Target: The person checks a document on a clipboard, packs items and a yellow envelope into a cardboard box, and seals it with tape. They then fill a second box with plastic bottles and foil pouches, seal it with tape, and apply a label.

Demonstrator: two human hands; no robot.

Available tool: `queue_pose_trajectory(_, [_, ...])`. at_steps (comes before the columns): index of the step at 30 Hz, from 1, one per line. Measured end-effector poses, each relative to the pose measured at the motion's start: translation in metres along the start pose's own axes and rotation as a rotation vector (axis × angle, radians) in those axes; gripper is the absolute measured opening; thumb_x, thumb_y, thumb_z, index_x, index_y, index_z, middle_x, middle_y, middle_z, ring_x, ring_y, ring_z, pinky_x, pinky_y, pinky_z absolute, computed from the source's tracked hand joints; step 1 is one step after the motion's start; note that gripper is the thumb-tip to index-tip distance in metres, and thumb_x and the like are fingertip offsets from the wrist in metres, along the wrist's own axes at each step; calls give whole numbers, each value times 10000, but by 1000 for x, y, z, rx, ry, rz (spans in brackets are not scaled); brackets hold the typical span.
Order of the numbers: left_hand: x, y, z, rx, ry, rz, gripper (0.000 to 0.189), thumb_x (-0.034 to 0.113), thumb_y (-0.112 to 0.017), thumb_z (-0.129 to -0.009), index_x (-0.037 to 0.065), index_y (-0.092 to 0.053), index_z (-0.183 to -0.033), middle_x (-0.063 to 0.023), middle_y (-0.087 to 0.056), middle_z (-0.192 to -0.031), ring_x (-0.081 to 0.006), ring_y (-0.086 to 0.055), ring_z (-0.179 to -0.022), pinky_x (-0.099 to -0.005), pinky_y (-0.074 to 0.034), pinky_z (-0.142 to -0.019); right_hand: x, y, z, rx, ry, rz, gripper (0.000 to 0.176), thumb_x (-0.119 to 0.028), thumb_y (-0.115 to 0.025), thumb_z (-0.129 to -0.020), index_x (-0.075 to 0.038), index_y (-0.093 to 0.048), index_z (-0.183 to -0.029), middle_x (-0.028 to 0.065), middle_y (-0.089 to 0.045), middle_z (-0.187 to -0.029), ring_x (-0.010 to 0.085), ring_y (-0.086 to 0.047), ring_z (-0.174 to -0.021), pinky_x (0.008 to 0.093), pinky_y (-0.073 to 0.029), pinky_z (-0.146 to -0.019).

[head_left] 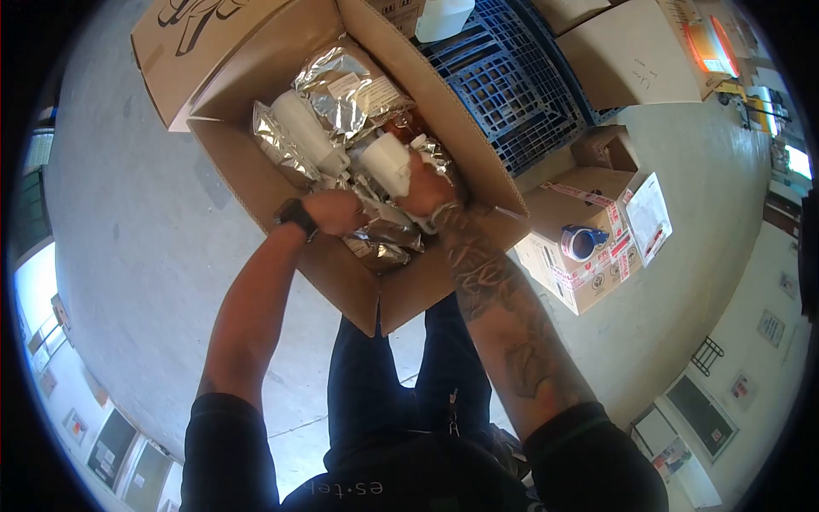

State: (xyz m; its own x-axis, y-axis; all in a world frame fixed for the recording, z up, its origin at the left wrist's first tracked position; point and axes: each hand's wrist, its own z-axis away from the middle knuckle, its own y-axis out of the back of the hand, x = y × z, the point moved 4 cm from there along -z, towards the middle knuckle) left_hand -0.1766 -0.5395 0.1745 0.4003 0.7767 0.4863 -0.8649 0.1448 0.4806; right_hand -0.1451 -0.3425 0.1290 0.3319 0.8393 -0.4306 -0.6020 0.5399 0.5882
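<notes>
A large open cardboard box (341, 294) in front of me holds several silver foil pouches (328, 85) and white plastic containers. Inside it, my right hand (429, 189) is closed around the side of a white container (386, 164), which lies tilted among the pouches. My left hand (335, 212), with a dark watch on the wrist, is also in the box, close above the crumpled foil. Its fingers are curled, and what they hold, if anything, is hidden. Another white container (303, 128) lies to the upper left, between foil pouches. Something reddish-brown (405, 126) shows near the right wall.
Beyond the box stands a blue plastic pallet (512, 94) with a whitish jug (444, 19) at its edge. A smaller open carton (589, 256) at right bears a tape roll (583, 243) and a paper sheet (650, 218). Another carton (623, 55) stands behind.
</notes>
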Motion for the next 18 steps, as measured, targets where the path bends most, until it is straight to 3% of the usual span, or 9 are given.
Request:
queue_pose_trajectory(3, [-21,12,15,-50,-10,-2,508,473,-627,-943,-25,-718,-915,-200,-715,-812,-352,-670,-707,-462,-523,-707,-17,-24,5,1,32,29,1103,-352,-850,-771,-97,-145,-1579,307,-537,-1365,477,-614,-1201,523,-517,-1016])
queue_pose_trajectory(7, [-9,49,37,-223,69,80,499,478,-639,-942,-16,-699,-897,-143,-676,-732,-252,-659,-671,-423,-515,-678,-21,-52,-10,-37,60,33,1071,-358,-837,-793,-88,-151,-1570,330,-514,-1356,497,-611,-1197,544,-526,-990])
queue_pose_trajectory(10, [-4,68,51,-231,72,235,464,461,-657,-942,4,-673,-864,-98,-631,-693,-196,-630,-645,-399,-495,-642,-18,-56,-13,-29,75,16,1049,-369,-835,-798,-61,-171,-1549,341,-517,-1353,500,-612,-1196,537,-522,-996])
queue_pose_trajectory(13, [-5,74,51,-156,-54,148,441,432,-660,-947,8,-655,-824,-80,-593,-657,-176,-581,-605,-399,-472,-612,-25,-47,-13,-54,77,-38,1031,-380,-841,-793,-16,-206,-1520,350,-540,-1335,495,-612,-1197,511,-515,-1014])
queue_pose_trajectory(15, [-1,75,55,-184,-68,166,431,417,-663,-943,4,-659,-820,-91,-590,-642,-190,-560,-589,-409,-462,-605,-19,-41,-17,-85,168,-107,1035,-388,-850,-781,11,-229,-1505,354,-558,-1316,487,-614,-1198,491,-512,-1023])
queue_pose_trajectory(18, [-5,67,54,-150,-101,144,415,394,-664,-932,-4,-662,-814,-124,-593,-634,-224,-547,-579,-421,-460,-606,-3,-45,-24,-166,137,-271,1062,-395,-865,-761,27,-240,-1508,347,-579,-1290,472,-617,-1200,475,-515,-1019])
